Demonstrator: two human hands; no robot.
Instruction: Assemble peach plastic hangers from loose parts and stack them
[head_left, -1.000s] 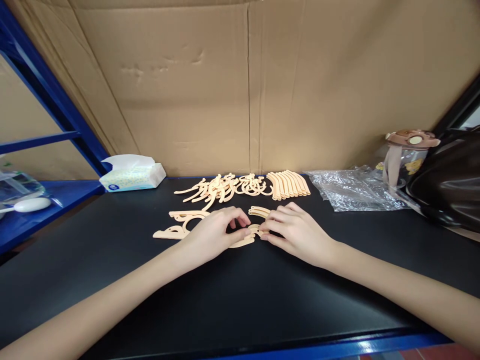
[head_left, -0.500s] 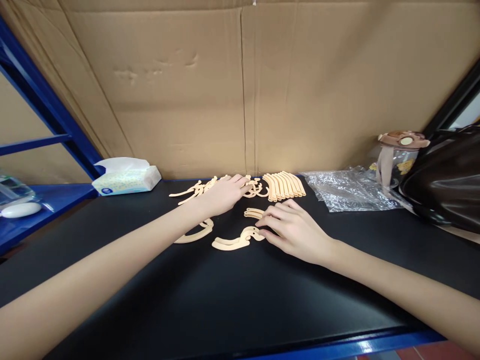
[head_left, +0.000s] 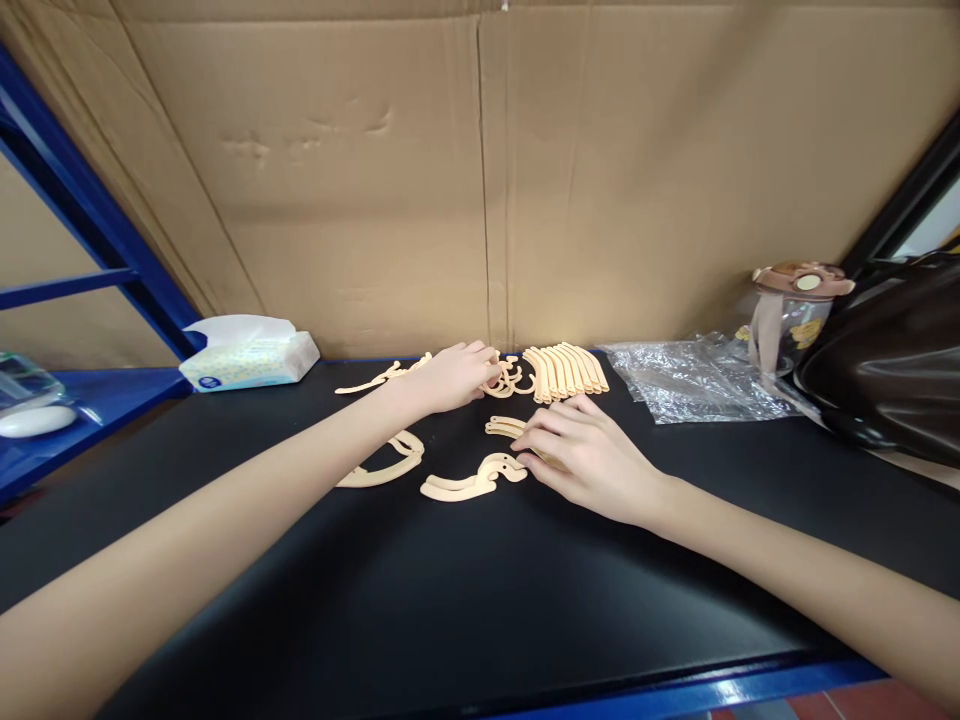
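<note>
Cream plastic folding-hanger parts lie on the black tabletop (head_left: 450, 600). My left hand (head_left: 461, 378) reaches over a pile of small curved hooks (head_left: 514, 377) at the back, fingers curled down; what they pinch, if anything, is hidden. My right hand (head_left: 589, 455) is bent over the centre, its fingers closed on a hanger arm that mostly hides beneath them. Just left of its thumb lies a pair of joined hanger arms (head_left: 469, 485) with small holes. Another pair of arms (head_left: 504, 427) runs under the right fingers. Beside my left forearm rests a curved hanger piece (head_left: 390, 470).
A neat row of hanger arms (head_left: 566, 370) stands at the back, with a crumpled clear plastic bag (head_left: 690, 380) right of it. A drink bottle (head_left: 799, 310) and a dark bag (head_left: 892, 370) are far right. A tissue pack (head_left: 251, 360) sits back left, before the cardboard wall (head_left: 360, 220).
My left hand has drawn slightly down and its fingers have curled in at the hook pile. The right hand stays nearly still. The whole view has shifted a little.
</note>
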